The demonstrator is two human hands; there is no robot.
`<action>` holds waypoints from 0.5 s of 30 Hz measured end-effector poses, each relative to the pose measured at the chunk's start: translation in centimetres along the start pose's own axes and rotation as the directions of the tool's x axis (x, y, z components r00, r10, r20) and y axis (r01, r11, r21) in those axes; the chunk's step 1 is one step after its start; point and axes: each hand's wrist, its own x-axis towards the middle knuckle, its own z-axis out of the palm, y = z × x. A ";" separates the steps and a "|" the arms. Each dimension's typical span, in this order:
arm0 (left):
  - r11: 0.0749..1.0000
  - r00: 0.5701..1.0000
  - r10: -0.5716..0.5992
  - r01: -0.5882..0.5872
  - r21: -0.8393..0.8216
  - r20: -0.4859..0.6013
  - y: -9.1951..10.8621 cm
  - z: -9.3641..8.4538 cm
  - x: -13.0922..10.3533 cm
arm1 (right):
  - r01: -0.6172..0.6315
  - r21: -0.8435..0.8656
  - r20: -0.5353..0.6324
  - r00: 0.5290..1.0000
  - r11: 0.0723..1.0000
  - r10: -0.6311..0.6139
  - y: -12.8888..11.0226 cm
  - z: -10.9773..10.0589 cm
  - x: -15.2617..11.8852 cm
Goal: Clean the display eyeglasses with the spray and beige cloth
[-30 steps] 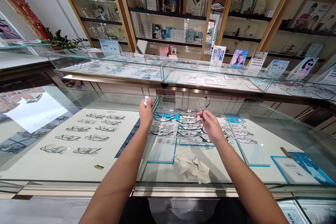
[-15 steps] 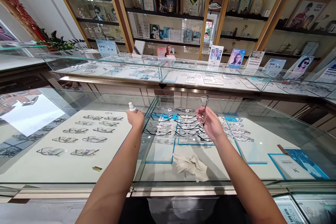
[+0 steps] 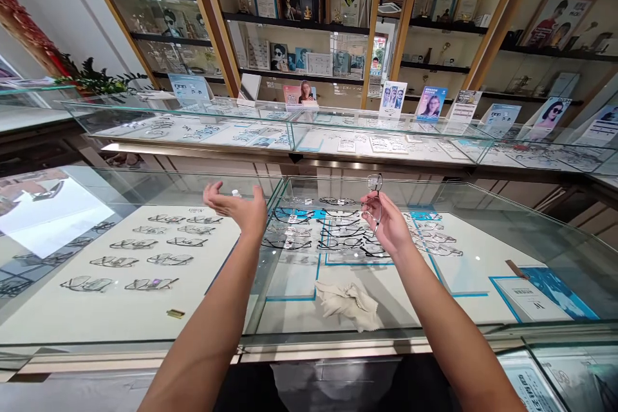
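Note:
My right hand (image 3: 389, 225) pinches a pair of eyeglasses (image 3: 375, 184) with a thin dark frame, held upright over the glass display case. My left hand (image 3: 239, 206) is open, with fingers stretched left and the thumb apart. Just behind it shows the white top of a small spray bottle (image 3: 236, 193); the rest of the bottle is hidden by the hand. A crumpled beige cloth (image 3: 348, 304) lies on the case in front of me, between my forearms.
Several eyeglasses (image 3: 168, 259) lie in rows in the left display case, and more frames (image 3: 338, 244) sit in the right one. A small gold clip (image 3: 176, 313) is near the front. Behind stands another glass counter (image 3: 309, 158) with upright advertising cards (image 3: 431, 104).
My left hand has let go of the spray bottle and opened, its fingers moving left. My right hand still holds the eyeglasses, now turned slightly. The view has shifted a little.

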 end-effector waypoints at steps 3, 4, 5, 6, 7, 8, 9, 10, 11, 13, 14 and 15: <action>0.928 0.934 0.339 -0.313 -0.200 0.113 4.7 -1.6 -2.4 | 0.012 0.027 -0.009 1.000 1.000 -0.011 -0.3 -0.5 0.3; 0.900 0.858 0.410 -0.326 -0.291 0.308 6.0 -2.2 -3.6 | 0.015 0.031 -0.013 1.000 0.999 -0.014 -0.3 -0.7 0.5; 0.878 0.690 0.471 -0.310 -0.364 0.549 7.2 -2.7 -5.0 | 0.019 0.035 -0.015 1.000 0.999 -0.019 -0.4 -0.9 0.6; 0.864 0.447 0.502 -0.295 -0.407 0.740 8.1 -3.3 -6.4 | 0.026 0.038 -0.016 1.000 0.999 -0.025 -0.4 -1.1 0.7; 0.844 0.176 0.505 -0.305 -0.441 0.845 8.7 -3.9 -8.0 | 0.034 0.042 -0.015 0.999 0.999 -0.033 -0.5 -1.3 0.8; 0.813 -0.077 0.477 -0.339 -0.473 0.876 9.0 -4.3 -9.4 | 0.042 0.048 -0.012 0.999 0.998 -0.041 -0.5 -1.5 0.9; 0.782 -0.257 0.431 -0.372 -0.500 0.865 9.1 -4.8 -10.8 | 0.048 0.055 -0.008 0.999 0.997 -0.048 -0.5 -1.7 1.0; 0.760 -0.365 0.374 -0.406 -0.507 0.853 9.0 -5.1 -12.0 | 0.052 0.063 -0.004 0.999 0.997 -0.052 -0.4 -1.9 1.1; 0.745 -0.427 0.309 -0.447 -0.495 0.850 8.8 -5.2 -13.0 | 0.054 0.067 0.000 0.999 0.996 -0.054 -0.4 -2.0 1.2; 0.726 -0.474 0.228 -0.499 -0.473 0.850 8.3 -5.3 -14.2 | 0.055 0.059 0.005 0.998 0.997 -0.056 -0.4 -2.1 1.2; 0.727 -0.478 0.215 -0.504 -0.466 0.852 8.2 -5.3 -14.4 | 0.055 0.048 0.004 0.998 0.997 -0.056 -0.3 -2.2 1.3; 0.735 -0.476 0.216 -0.496 -0.463 0.853 8.1 -5.2 -14.4 | 0.054 0.036 0.000 0.999 0.998 -0.054 -0.4 -2.1 1.2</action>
